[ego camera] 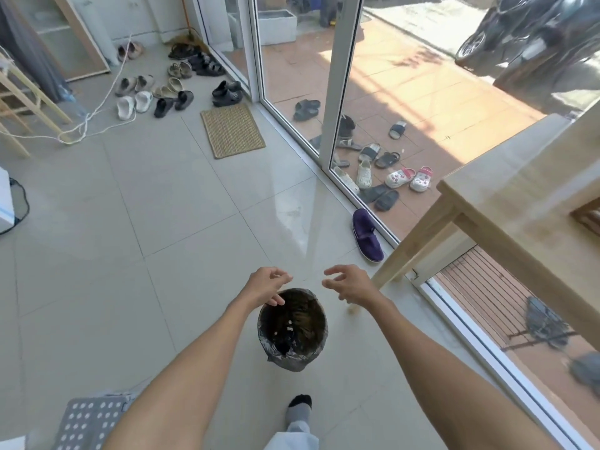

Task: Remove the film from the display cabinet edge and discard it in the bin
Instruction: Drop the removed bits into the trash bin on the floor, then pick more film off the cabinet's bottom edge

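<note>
A small round bin (293, 349) lined with a black bag stands on the floor tiles below my hands. Inside it I see dark contents and a few small white bits. My left hand (267, 286) hovers over the bin's far left rim, fingers loosely curled and apart. My right hand (351, 284) hangs just right of the bin's far rim, fingers spread, holding nothing I can make out. Transparent film is not discernible in either hand. The light wooden display cabinet (519, 203) stands at the right, its leg close to my right hand.
A glass sliding door (344, 92) runs along the right, with a purple shoe (367, 235) at its track. Many shoes and a woven doormat (232, 129) lie farther back. A dotted grey stool (87, 423) sits at the bottom left. My socked foot (298, 410) stands behind the bin.
</note>
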Action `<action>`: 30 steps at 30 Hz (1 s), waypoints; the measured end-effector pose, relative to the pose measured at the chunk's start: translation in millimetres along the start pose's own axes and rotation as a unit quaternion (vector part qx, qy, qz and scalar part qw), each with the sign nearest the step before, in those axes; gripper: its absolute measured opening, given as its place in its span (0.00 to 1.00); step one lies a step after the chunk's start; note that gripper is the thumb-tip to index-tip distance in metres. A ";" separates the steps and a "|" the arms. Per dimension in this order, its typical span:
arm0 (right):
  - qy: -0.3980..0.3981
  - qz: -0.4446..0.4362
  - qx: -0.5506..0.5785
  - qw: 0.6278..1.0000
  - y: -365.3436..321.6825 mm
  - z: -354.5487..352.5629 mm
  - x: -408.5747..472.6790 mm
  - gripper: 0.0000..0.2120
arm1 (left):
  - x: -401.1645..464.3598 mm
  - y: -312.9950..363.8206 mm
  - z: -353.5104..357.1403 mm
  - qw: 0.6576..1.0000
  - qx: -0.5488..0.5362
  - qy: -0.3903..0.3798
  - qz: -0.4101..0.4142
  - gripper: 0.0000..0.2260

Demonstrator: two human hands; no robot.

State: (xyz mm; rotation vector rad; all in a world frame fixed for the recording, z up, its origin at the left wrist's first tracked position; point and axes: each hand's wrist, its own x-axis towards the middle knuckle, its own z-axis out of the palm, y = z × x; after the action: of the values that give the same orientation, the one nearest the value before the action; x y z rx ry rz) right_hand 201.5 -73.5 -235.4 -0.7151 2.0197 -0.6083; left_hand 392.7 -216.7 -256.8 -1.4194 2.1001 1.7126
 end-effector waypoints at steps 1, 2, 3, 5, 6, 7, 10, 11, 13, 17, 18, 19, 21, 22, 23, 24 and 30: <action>0.010 -0.007 0.007 1.000 -2.6 -6.8 -3.8 0.14 | -0.2 11.8 -0.5 1.000 0.003 0.002 0.012 0.15; 0.021 -0.014 0.014 1.000 -4.1 -13.9 -8.1 0.14 | -0.9 23.5 -0.1 1.000 0.006 0.002 0.026 0.15; 0.033 -0.020 0.023 0.999 -5.4 -21.6 -13.2 0.14 | -2.2 35.3 1.1 0.999 0.011 0.000 0.043 0.14; 0.056 -0.026 0.041 0.997 -6.8 -38.2 -25.5 0.14 | -6.0 58.2 5.3 0.997 0.023 -0.010 0.072 0.12; 0.067 -0.028 0.048 0.996 -7.0 -47.8 -32.8 0.14 | -8.4 70.0 8.1 0.996 0.028 -0.016 0.083 0.12; 0.076 -0.030 0.052 0.995 -7.2 -57.6 -40.2 0.14 | -10.6 81.4 10.9 0.995 0.036 -0.019 0.095 0.13; 0.104 -0.046 0.061 0.992 -4.0 -89.0 -65.0 0.15 | -16.1 116.4 20.6 0.990 0.054 -0.025 0.132 0.16; 0.112 -0.052 0.063 0.990 -3.6 -98.8 -71.9 0.15 | -17.0 126.2 22.2 0.988 0.057 -0.024 0.140 0.16; 0.134 -0.060 0.068 0.987 -1.2 -121.2 -90.3 0.15 | -22.3 149.4 29.4 0.985 0.063 -0.026 0.156 0.16; 0.145 -0.065 0.079 0.984 8.4 -173.8 -138.2 0.15 | -43.1 212.5 59.2 0.970 0.095 -0.024 0.224 0.13; 0.147 -0.067 0.081 0.984 12.4 -186.6 -149.9 0.16 | -49.5 229.2 69.0 0.963 0.102 -0.024 0.250 0.11; 0.153 -0.070 0.080 0.982 16.9 -198.3 -161.4 0.17 | -55.7 244.9 79.6 0.954 0.111 -0.026 0.277 0.10; 0.174 -0.079 0.096 0.977 28.8 -219.5 -182.6 0.18 | -66.7 275.8 103.3 0.935 0.129 -0.039 0.328 0.09; 0.185 -0.082 0.115 0.972 36.2 -229.1 -192.4 0.17 | -72.2 290.6 116.9 0.925 0.140 -0.045 0.351 0.09; 0.197 -0.084 0.129 0.968 44.0 -237.8 -202.2 0.16 | -77.8 304.6 130.9 0.915 0.150 -0.046 0.372 0.09; 0.212 -0.082 0.132 0.965 52.6 -245.9 -211.3 0.16 | -84.0 317.3 145.5 0.908 0.155 -0.046 0.388 0.10; 0.305 -0.041 0.114 0.945 104.5 -280.6 -256.6 0.15 | -110.3 368.6 220.2 0.861 0.209 -0.084 0.455 0.12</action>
State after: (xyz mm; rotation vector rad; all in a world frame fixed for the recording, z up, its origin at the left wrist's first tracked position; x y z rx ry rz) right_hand 47.9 217.5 -18.1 -0.5063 2.4253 -1.2071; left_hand 102.1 5.3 -6.2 -0.1025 3.0001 1.2991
